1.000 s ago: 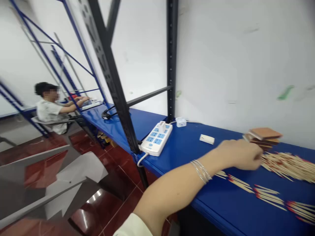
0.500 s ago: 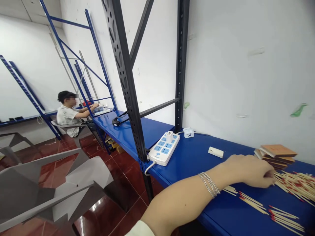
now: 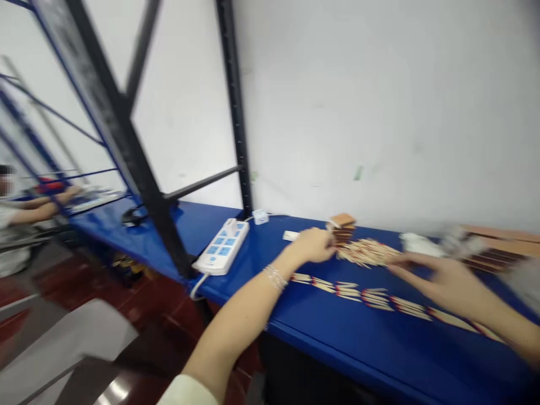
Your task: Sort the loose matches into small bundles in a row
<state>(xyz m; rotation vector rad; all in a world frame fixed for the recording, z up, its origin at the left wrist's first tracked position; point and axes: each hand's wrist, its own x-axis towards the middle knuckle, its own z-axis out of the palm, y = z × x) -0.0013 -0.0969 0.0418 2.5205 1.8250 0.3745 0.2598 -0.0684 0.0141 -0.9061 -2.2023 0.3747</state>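
Note:
My left hand, a silver bracelet at its wrist, is curled closed at the left end of a loose pile of red-tipped matches. Its fingertips are turned away, so what it grips is hidden. Just behind it stands a small stack of matchboxes. At the pile's right end is my right hand, thumb and forefinger drawn together in a pinch. Blur hides anything between them. In front of both hands, small groups of matches lie in a row along the blue table.
A white power strip lies left of my arm, by a black rack post. A small white object and a white plug block sit near the wall. Blurred brown boxes are at the right. A co-worker sits far left.
The view has swung right, so the whole match pile, the row of match groups and my right hand now show. My left hand stays closed beside the pile.

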